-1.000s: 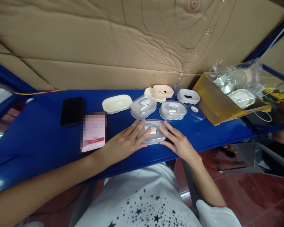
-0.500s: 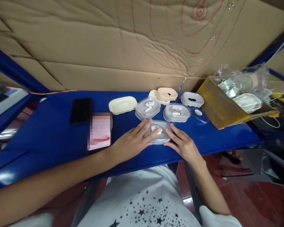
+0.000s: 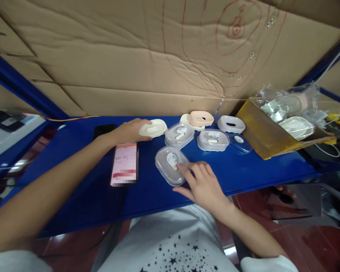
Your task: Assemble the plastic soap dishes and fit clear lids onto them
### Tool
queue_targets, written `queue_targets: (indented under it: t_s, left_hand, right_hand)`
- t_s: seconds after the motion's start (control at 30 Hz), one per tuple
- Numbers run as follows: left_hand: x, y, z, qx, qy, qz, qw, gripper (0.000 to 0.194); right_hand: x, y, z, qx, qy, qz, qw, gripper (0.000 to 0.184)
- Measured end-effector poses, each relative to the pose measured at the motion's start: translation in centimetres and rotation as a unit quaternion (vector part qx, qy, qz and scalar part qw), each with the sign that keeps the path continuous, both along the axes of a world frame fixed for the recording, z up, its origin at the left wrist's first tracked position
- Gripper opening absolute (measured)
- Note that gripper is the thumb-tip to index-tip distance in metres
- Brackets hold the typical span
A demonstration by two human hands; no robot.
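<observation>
**Left hand (image 3: 129, 130) at the cream dish (image 3: 153, 128), right hand (image 3: 206, 186) on the low clear-topped case (image 3: 164, 172)**

The left hand has its thumb and fingers on both sides of the dish's left end. I cannot tell if it grips. The right hand is open, its fingers spread, with a fingertip on top of the low case.

Look from that low case. The cream dish is behind it, to the left. Just behind it is another clear-topped case (image 3: 179, 139). A third clear-topped case (image 3: 214, 143) is behind it, to the right. The peach piece (image 3: 196, 120) is farther back. The lit phone (image 3: 124, 164) lies to its left. The yellow box (image 3: 262, 139) is well to its right. All are on the blue table (image 3: 243, 172).
</observation>
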State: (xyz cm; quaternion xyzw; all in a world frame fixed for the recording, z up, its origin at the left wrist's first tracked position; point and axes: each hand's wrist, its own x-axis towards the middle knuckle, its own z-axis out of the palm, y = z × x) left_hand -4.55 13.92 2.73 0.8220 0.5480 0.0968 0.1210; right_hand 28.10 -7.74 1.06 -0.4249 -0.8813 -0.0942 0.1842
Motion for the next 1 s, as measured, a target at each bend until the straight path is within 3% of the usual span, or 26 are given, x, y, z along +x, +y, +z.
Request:
queue_targets:
  t_s: [0.1, 0.23, 0.37, 0.5, 0.6, 0.7, 0.8, 1.0]
  left_hand:
    - [-0.2, -0.9, 0.3, 0.044, -0.024, 0.038, 0.998, 0.076]
    - [-0.2, -4.9, 1.4, 0.139, -0.128, 0.081, 0.979, 0.065]
    - [0.7, -9.0, 2.1, 0.201, -0.163, 0.052, 0.965, 0.058]
    - [2.2, -12.2, 2.0, 0.236, -0.159, 0.016, 0.958, 0.056]
    - [3.7, -14.4, 1.4, 0.228, -0.113, -0.03, 0.967, 0.053]
    - [5.4, -16.4, 0.3, 0.199, -0.063, -0.123, 0.97, 0.048]
    - [6.9, -17.5, -1.2, 0.156, -0.036, -0.187, 0.969, 0.045]
    - [7.7, -17.4, -3.5, 0.104, 0.002, -0.197, 0.975, 0.048]
  right_hand:
    - [-3.0, 1.0, 0.6, 0.0, -0.048, 0.02, 0.999, 0.059]
    - [-7.4, 4.1, 0.6, -0.034, -0.069, -0.001, 0.997, 0.049]
    - [-9.8, 8.4, 0.9, -0.08, -0.032, -0.029, 0.996, 0.049]
    - [-6.5, 12.5, 2.6, -0.173, 0.1, -0.013, 0.98, 0.051]
    - [-1.6, 15.3, 4.3, -0.142, 0.211, -0.031, 0.967, 0.039]
    - [3.1, 17.9, 5.5, -0.119, 0.159, -0.111, 0.974, 0.039]
    - [5.8, 20.6, 5.5, -0.155, 0.062, -0.179, 0.97, 0.03]
    - [7.0, 24.0, 4.8, -0.2, 0.0, -0.169, 0.965, 0.038]
